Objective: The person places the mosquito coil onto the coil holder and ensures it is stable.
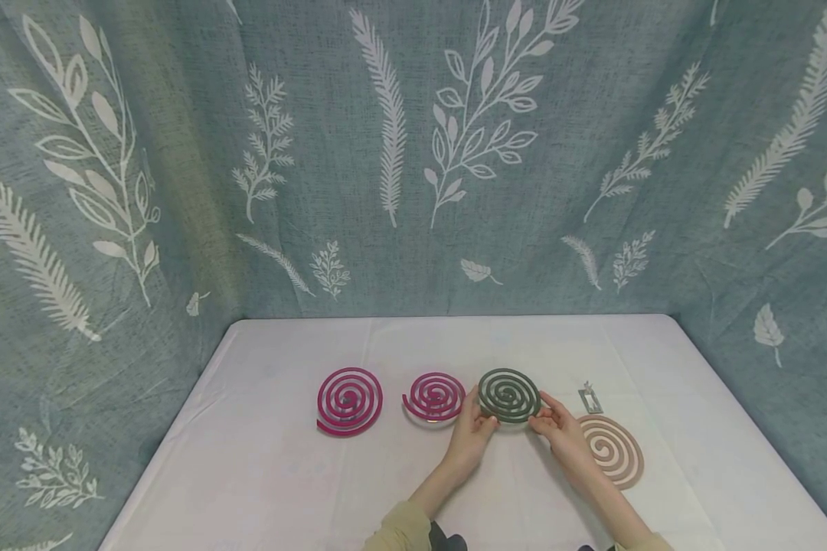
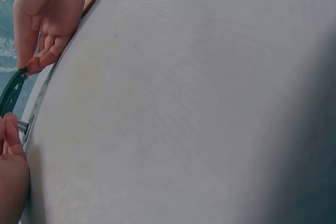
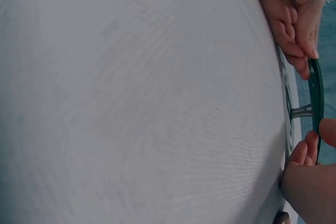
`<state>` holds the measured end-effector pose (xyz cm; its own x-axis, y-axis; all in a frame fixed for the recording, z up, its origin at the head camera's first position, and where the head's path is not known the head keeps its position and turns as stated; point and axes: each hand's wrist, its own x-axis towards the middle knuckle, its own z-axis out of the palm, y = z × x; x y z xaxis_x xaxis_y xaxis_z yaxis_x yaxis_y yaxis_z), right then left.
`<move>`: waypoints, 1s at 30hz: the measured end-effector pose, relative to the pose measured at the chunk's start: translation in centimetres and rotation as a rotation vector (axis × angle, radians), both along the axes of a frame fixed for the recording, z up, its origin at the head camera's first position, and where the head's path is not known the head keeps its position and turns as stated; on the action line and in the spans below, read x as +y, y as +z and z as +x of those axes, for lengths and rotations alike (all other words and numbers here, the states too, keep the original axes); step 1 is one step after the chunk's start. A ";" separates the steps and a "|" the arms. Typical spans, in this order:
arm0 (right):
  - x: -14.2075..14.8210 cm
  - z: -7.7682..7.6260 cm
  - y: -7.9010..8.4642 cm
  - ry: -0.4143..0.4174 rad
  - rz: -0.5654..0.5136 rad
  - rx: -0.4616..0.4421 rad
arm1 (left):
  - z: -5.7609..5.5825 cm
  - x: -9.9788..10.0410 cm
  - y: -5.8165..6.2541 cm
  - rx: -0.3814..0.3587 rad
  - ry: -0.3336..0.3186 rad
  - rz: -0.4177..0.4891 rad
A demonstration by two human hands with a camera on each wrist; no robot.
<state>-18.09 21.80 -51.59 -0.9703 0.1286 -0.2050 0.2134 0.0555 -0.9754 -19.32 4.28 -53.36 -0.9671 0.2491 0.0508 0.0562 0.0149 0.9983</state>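
A dark green mosquito coil (image 1: 509,396) is held between both hands, a little above the white table. My left hand (image 1: 469,438) pinches its left edge between thumb and fingers. On the opposite edge, my right hand (image 1: 562,433) pinches it the same way. In the right wrist view a small metal stand (image 3: 301,112) shows between the coil (image 3: 316,93) and the tabletop. The left wrist view catches the coil (image 2: 11,94) edge-on, nearly level with the table.
Left of the hands are two magenta coils, one at the far left (image 1: 349,402) and one beside the left hand (image 1: 435,396). A tan coil (image 1: 627,451) lies partly behind the right forearm. Above it lies a small flat metal piece (image 1: 590,399). Patterned curtain (image 1: 455,153) surrounds the table (image 1: 282,490).
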 end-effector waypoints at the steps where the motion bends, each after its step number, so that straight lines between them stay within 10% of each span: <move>1: 0.0 0.0 0.0 0.000 0.003 -0.001 | 0.0 0.0 0.0 0.001 0.007 -0.019; 19: 0.0 0.0 0.1 0.005 -0.004 0.022 | -0.1 0.3 0.1 0.060 0.044 -0.175; 30: 0.1 -0.5 0.0 0.002 0.012 0.008 | 0.0 0.3 0.5 0.019 0.017 -0.119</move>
